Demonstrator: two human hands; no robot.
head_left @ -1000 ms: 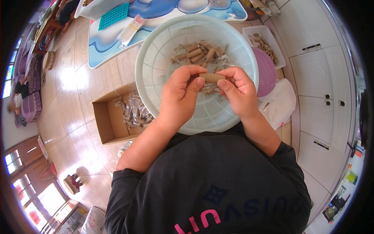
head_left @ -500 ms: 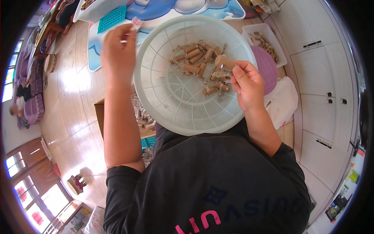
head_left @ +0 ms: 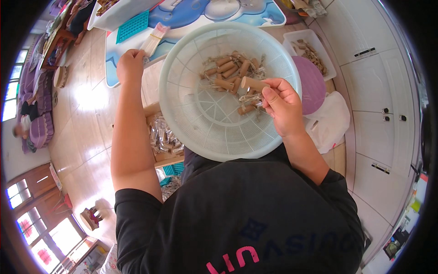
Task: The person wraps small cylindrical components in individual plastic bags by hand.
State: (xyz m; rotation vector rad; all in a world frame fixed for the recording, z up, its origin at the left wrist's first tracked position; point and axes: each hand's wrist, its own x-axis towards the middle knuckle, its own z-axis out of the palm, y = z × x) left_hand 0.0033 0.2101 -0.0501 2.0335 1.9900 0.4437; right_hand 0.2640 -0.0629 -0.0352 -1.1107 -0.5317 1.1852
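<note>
My right hand (head_left: 284,105) is closed around a short brown cylinder (head_left: 253,85) with thin cord and clear crinkled bits trailing from it. It holds this over a big pale green plastic colander (head_left: 182,114) resting at my lap. Several similar brown cylinders (head_left: 226,66) with tangled cords lie inside. Left of the colander, my left hand (head_left: 130,67) pinches a small clear plastic bag (head_left: 146,59) at its fingertips; the fingers partly hide it. Just beyond lies a bundle of clear bags (head_left: 154,41), banded near its pinkish far end, on the blue patterned table.
A cardboard box (head_left: 167,160) of wrapped brown pieces stands below the colander's left rim. A white tub (head_left: 331,59) of brown pieces and a purple round lid (head_left: 311,86) are at right. A teal grid tray (head_left: 132,27) lies on the blue patterned table (head_left: 214,11). White cabinets (head_left: 372,105) line the right.
My left hand has drawn back toward me, uncovering the bag bundle. My right hand has shifted left with the brown cylinder. More of the cardboard box shows.
</note>
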